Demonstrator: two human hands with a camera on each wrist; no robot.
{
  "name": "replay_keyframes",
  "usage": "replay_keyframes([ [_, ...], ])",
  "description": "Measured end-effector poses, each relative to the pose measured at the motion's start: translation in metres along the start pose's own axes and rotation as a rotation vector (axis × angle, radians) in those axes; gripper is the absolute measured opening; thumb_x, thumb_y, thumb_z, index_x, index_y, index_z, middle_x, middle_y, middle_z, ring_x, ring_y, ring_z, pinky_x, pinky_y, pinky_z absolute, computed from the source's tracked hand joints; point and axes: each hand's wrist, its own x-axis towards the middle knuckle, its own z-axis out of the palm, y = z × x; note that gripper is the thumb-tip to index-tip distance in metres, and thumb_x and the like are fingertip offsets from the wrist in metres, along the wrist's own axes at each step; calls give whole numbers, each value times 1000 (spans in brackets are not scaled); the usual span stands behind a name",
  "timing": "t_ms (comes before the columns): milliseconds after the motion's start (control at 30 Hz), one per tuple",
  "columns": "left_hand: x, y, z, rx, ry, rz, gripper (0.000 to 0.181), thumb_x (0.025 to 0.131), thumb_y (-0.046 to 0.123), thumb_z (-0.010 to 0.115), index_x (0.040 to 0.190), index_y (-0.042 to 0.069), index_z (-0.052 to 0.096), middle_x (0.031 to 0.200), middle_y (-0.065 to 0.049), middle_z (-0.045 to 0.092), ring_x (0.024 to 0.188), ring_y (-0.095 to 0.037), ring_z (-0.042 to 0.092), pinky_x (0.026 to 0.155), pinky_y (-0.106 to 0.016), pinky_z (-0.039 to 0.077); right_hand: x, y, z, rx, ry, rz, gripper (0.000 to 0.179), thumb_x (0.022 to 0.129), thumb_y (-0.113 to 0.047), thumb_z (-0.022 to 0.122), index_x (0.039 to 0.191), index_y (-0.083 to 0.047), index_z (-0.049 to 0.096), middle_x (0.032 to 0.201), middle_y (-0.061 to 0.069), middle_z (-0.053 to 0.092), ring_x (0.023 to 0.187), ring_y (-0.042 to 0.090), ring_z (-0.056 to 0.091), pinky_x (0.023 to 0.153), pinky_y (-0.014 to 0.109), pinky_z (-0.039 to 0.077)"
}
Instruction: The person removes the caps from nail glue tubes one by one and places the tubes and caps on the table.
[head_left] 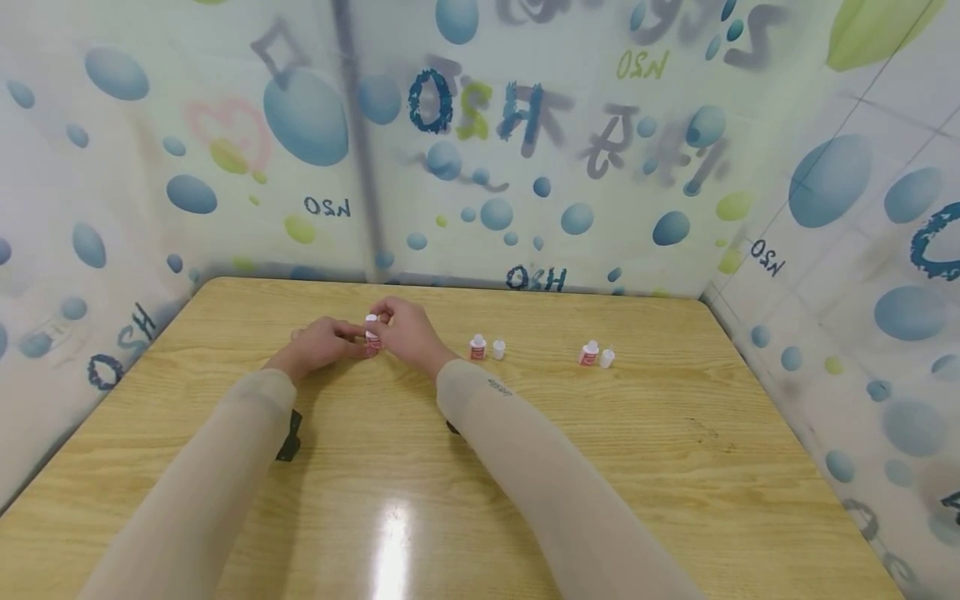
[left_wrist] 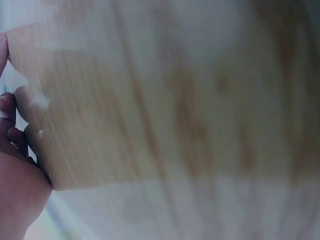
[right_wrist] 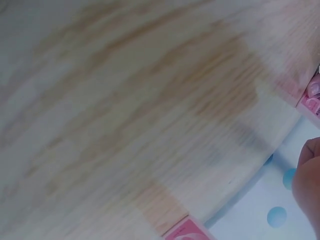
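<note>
Toward the back of the table, left of its middle, stands a small white bottle (head_left: 373, 340) with a red label. My left hand (head_left: 322, 343) holds it low on the body from the left side. At its white cap (head_left: 371, 317) the fingers and thumb of my right hand (head_left: 408, 332) pinch from the right, covering part of the bottle. In the left wrist view, only some fingers and the palm of the left hand (left_wrist: 20, 195) show at the left edge. The right wrist view catches part of the right hand (right_wrist: 307, 187) and the bottle's pink label (right_wrist: 311, 104).
Right of the hands stands a similar bottle (head_left: 477, 350) with a loose white cap (head_left: 498, 349) beside it. Farther right is another bottle (head_left: 588, 355) with its own cap (head_left: 607, 358). A patterned curtain (head_left: 480, 200) hangs behind the wooden table (head_left: 637, 467).
</note>
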Motion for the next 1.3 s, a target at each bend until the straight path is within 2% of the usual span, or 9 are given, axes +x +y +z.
replay_keyframes([
  [200,-2,2,-1,17,1,3,54,98,46,74,143,16,69,155,-22,58,150,-50,42,116,-86,-1,0,0,0,17,-30,-21,23,110,-17,59,129,-10,70,117,2,69,107,14,59,96,27,51],
  [400,-2,3,0,23,7,6,52,98,45,74,140,15,71,156,-22,57,149,-50,44,115,-86,0,2,-1,-1,31,-36,-19,30,113,-18,52,137,-10,68,126,5,68,113,16,58,104,32,52],
  [500,-2,3,-1,19,10,4,51,97,45,75,139,16,72,156,-21,58,149,-49,45,116,-85,0,3,-3,-2,20,-25,-13,30,113,-19,53,137,-11,68,124,4,68,110,16,58,101,30,51],
  [733,0,0,0,16,16,-8,50,96,45,76,139,18,73,154,-20,60,148,-48,46,116,-82,4,3,-4,-5,22,-7,5,28,112,-21,54,136,-10,66,113,2,65,100,14,57,84,23,48],
  [1000,2,0,-2,10,11,-3,55,95,52,76,139,19,72,153,-16,62,149,-47,45,117,-82,3,4,-9,-15,-26,47,2,24,112,-23,55,130,-10,65,117,4,68,102,14,59,90,25,50],
  [1133,0,1,-2,16,1,-5,56,96,52,75,141,19,71,155,-17,59,150,-48,43,117,-83,3,3,-9,-19,-28,54,12,25,112,-23,55,131,-9,64,118,5,68,104,15,60,94,28,52],
  [1300,1,-1,-1,19,0,-6,59,95,53,75,143,18,70,157,-19,57,151,-49,41,116,-83,3,1,-11,-24,-36,73,23,25,112,-22,55,131,-8,64,115,5,68,101,16,60,93,29,53],
])
